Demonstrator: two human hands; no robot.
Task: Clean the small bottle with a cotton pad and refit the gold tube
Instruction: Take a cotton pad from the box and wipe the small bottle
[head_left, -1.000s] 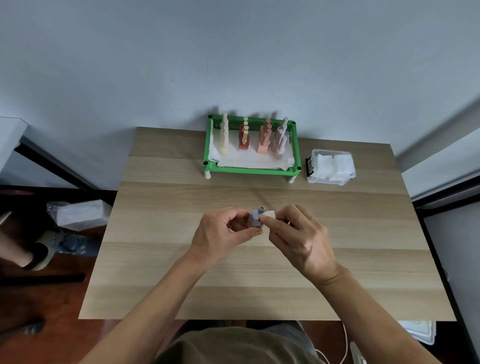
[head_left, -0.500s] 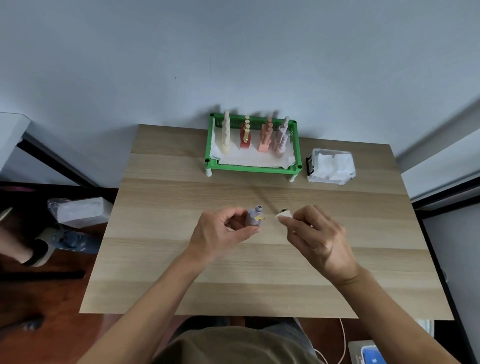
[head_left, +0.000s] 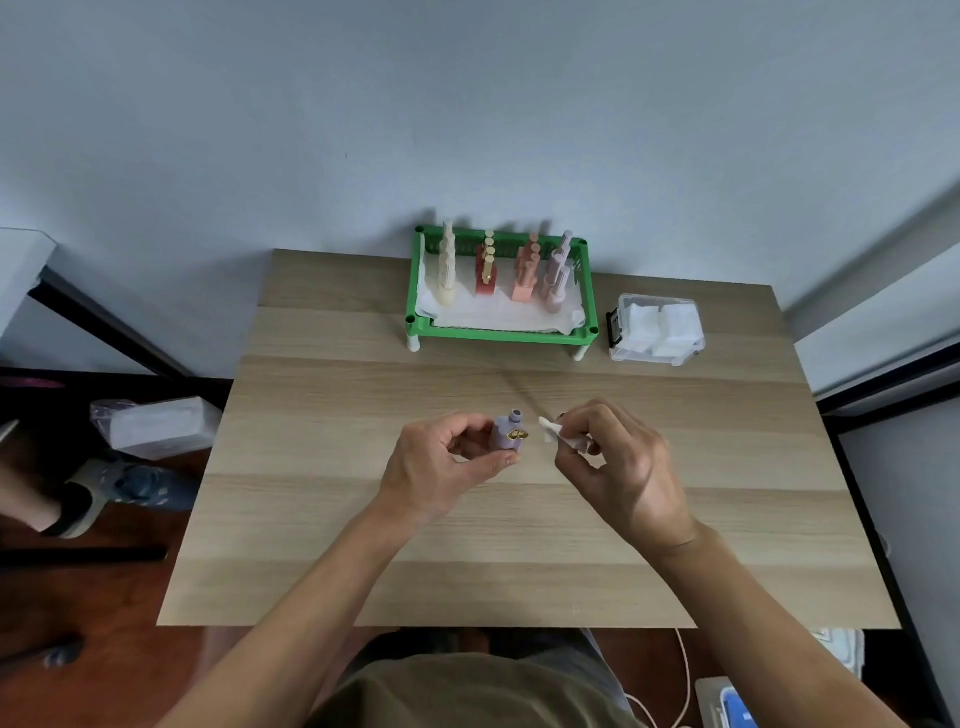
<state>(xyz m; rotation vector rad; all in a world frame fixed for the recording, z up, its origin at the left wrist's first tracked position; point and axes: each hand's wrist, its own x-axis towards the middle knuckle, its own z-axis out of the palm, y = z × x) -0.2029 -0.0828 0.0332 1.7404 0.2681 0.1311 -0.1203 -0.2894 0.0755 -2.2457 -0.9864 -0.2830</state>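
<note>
No readable text, labels, brands or numbers anywhere

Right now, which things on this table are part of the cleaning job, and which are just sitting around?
In use:
- small lilac bottle, held in the left hand
- cotton pad, pinched in the right hand

Lying about:
- green rack of bottles
- clear box of pads

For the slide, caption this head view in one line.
Left hand holds the lilac bottle; right hand holds a cotton pad just beside it.

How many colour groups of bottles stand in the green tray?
4: cream at left, red, salmon, mauve at right of the green tray. Bottles overlap within each group.
</note>
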